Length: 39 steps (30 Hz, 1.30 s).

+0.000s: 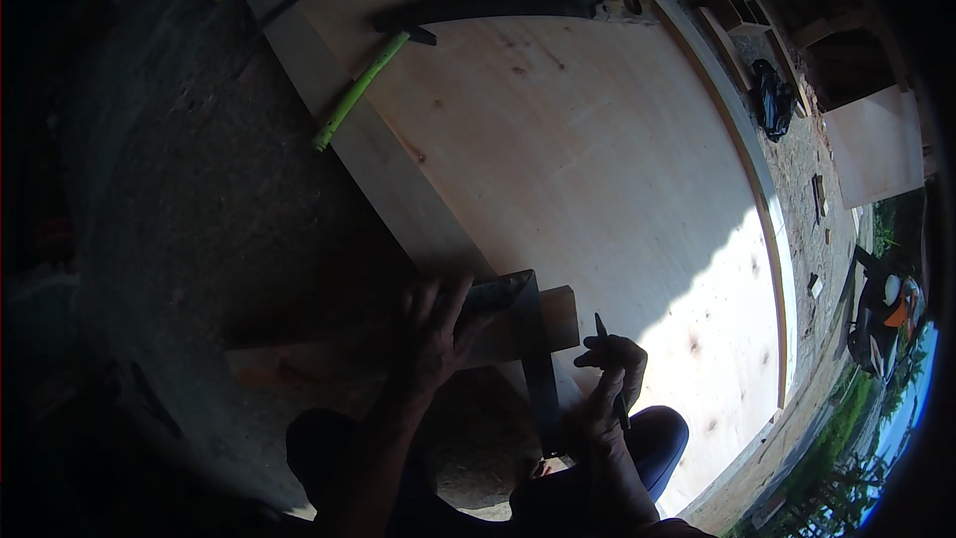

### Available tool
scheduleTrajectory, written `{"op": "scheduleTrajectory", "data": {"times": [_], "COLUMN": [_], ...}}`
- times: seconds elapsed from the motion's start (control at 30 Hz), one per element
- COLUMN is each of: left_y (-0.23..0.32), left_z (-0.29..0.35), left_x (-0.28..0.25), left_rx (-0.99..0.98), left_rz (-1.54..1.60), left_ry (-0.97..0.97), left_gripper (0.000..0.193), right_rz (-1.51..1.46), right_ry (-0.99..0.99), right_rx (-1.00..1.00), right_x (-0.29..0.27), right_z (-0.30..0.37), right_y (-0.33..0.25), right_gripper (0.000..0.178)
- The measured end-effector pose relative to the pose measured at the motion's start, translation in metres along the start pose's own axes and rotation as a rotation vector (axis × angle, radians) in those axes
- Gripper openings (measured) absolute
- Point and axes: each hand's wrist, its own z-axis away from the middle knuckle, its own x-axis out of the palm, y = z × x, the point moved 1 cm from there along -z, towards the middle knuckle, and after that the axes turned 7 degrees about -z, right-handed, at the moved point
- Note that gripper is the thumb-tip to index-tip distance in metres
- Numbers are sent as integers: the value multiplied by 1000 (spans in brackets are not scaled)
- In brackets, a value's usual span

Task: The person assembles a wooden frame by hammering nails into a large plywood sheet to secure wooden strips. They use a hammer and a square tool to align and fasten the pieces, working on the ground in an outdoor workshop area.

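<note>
A dark carpenter's square lies across a wooden bar, with one leg along the bar and the other crossing it near its right end. My left hand is closed over the square and the bar, its fingers bent over the far edge. To the right of the square's crossing leg, my right hand grips a pencil, held upright between the fingers and apart from the bar. Deep shadow hides much of the bar's left part.
Beyond my hands lies a large plywood sheet, partly sunlit at right. A handsaw and a hammer with a green handle rest at its far side. A black plastic bag and wood scraps lie on the ground; a motorcycle stands at far right.
</note>
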Motion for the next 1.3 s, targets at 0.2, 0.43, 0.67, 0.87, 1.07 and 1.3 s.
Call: {"op": "scheduleTrajectory", "data": {"times": [0.2,0.43,0.67,0.87,1.07,1.3], "left_y": [-1,-1,-3,0,-2,-5], "left_z": [0,1,-1,-3,1,3], "left_x": [1,2,2,2,5,4], "left_rx": [14,-1,12,35,30,63], "left_rz": [-4,28,78,111,103,71], "left_ry": [-2,23,47,58,73,102], "left_gripper": [58,55,53,49,51,53], "right_rz": [72,269,297,301,398,477], "right_ry": [-89,-170,-221,-232,-286,-377], "right_rx": [-88,-107,-282,-357,-324,43], "right_x": [10,12,23,29,24,-37], "right_z": [-3,-7,-21,-28,-17,73], "right_y": [-9,-9,7,5,1,25], "right_gripper": [46,23,19,23,25,21]}}
